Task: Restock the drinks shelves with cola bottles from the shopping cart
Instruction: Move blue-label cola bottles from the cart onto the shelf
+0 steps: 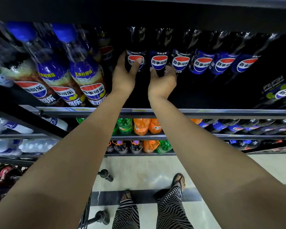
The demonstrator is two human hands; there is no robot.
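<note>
Both arms reach up to the top drinks shelf (155,111). My left hand (124,76) grips a black-label cola bottle (135,48), thumb across its round logo. My right hand (163,81) holds the neighbouring cola bottle (159,53) from below, fingers curled round its base. Both bottles stand upright at the back of the shelf, at the left end of a row of several cola bottles (203,63) stretching right. The shopping cart (5,180) shows at the lower left with red-label bottles inside.
Lime cola bottles (87,80) with blue caps crowd the shelf's left front. Lower shelves hold orange (141,126) and green (125,125) sodas, water bottles (8,128) at left and more cola at right. Cart wheels (106,175) and my sandalled feet stand on the tiled floor.
</note>
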